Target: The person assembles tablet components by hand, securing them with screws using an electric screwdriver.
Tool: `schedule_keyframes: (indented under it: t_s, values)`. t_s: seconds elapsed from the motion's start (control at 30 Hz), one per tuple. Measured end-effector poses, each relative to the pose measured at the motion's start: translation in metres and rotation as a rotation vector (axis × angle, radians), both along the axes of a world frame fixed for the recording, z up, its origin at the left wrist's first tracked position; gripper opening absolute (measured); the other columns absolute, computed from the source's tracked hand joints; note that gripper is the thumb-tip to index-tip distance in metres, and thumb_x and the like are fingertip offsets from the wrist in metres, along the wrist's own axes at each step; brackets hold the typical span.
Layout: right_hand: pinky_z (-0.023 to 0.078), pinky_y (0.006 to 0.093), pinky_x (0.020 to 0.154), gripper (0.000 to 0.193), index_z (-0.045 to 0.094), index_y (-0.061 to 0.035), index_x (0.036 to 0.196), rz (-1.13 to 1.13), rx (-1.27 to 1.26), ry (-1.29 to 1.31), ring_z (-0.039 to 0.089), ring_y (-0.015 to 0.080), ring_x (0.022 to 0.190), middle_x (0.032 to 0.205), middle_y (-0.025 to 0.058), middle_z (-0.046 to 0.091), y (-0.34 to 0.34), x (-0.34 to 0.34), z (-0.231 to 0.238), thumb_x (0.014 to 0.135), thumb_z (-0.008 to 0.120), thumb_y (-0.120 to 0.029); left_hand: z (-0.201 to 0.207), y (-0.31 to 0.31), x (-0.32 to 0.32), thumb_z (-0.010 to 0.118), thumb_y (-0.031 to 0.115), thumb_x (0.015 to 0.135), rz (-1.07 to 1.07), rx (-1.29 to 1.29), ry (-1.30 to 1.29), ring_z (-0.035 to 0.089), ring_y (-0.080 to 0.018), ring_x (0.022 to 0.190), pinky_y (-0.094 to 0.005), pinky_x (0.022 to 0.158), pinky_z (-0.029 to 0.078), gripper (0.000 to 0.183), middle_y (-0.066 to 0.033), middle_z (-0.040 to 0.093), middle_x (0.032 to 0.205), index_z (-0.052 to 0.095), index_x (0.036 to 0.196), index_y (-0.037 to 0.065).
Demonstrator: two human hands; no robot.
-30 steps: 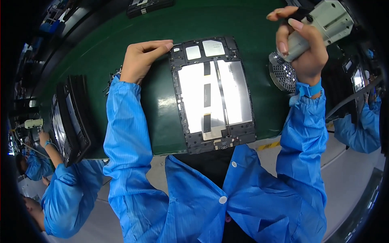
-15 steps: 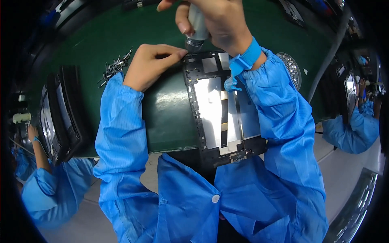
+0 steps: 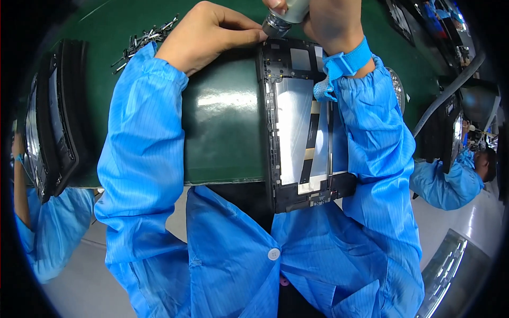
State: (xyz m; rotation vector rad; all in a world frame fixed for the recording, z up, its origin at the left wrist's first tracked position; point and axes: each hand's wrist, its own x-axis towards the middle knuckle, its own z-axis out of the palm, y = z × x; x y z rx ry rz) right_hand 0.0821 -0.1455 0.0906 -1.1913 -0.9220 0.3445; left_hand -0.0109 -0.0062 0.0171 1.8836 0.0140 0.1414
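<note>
1. A round, perforated metal dish (image 3: 397, 90) shows as a thin curved sliver at the frame's right; the right sleeve (image 3: 374, 122) covers the rest, so its contents cannot be told.
2. Centre frame, a flat device (image 3: 295, 124) lies on the green, glossy desk (image 3: 225, 153), its lower end reaching past the near edge. The black housing surrounds a shiny silver sheet crossed by a dark ribbon; the sleeve hides part of its right side.
3. The right hand (image 3: 336, 24), top centre, has its grip wrapped around a pale cylindrical tool (image 3: 295, 10) with a metal nose; the upper edge cuts off both.
4. The left hand (image 3: 199, 40) brings thumb and forefinger together beside that nose, at the device's upper-left corner. Whether this grip pinches something small, I cannot tell.
5. Upper left, slim dark and silvery pieces (image 3: 146, 45) lie in a loose heap.
6. Far left, black-framed panels (image 3: 61, 106) stand close together, bent by the lens.
</note>
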Motion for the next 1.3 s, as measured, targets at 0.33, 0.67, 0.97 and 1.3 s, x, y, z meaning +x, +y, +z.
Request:
schedule_keyframes:
  t_s: [0.33,0.67,0.97,1.3]
  values:
    - [0.041,0.0262,0.040,0.029,0.063,0.0061,0.089,-0.007,0.003,-0.038,0.057,0.0157,0.048,0.083,0.0166,0.069,0.003,0.001,-0.005,0.094,0.056,-0.022,-0.011,0.011,0.003,0.071,0.014,0.090,0.028,0.148,0.019,0.071,-0.0174,0.085,-0.0272,0.085,0.055,0.023,-0.0120,0.076,0.094,0.076,0.106,-0.001]
    - [0.044,0.0254,0.042,0.030,0.064,0.0058,0.091,0.008,0.003,-0.060,0.057,0.0151,0.049,0.082,0.0164,0.068,0.002,0.003,-0.008,0.095,0.056,-0.023,0.016,-0.004,-0.005,0.074,0.008,0.087,0.009,-0.134,0.115,0.061,-0.0093,0.071,-0.0244,0.067,0.050,0.015,-0.0093,0.075,0.082,0.077,0.095,-0.003]
    - [0.043,0.0254,0.041,0.027,0.065,0.0052,0.090,0.024,-0.005,-0.047,0.058,0.0148,0.049,0.081,0.0154,0.068,0.001,0.003,-0.010,0.095,0.058,-0.021,0.007,0.001,-0.002,0.073,0.008,0.087,0.020,-0.103,0.125,0.061,-0.0096,0.070,-0.0246,0.066,0.050,0.016,-0.0089,0.074,0.080,0.076,0.095,-0.006]
    - [0.043,0.0252,0.039,0.021,0.066,0.0053,0.087,0.047,0.032,-0.028,0.058,0.0137,0.047,0.078,0.0133,0.069,0.005,0.000,-0.012,0.094,0.061,-0.014,-0.014,0.010,0.003,0.071,0.015,0.088,0.043,0.145,0.045,0.068,-0.0148,0.084,-0.0276,0.083,0.052,0.025,-0.0112,0.074,0.092,0.075,0.106,-0.003]
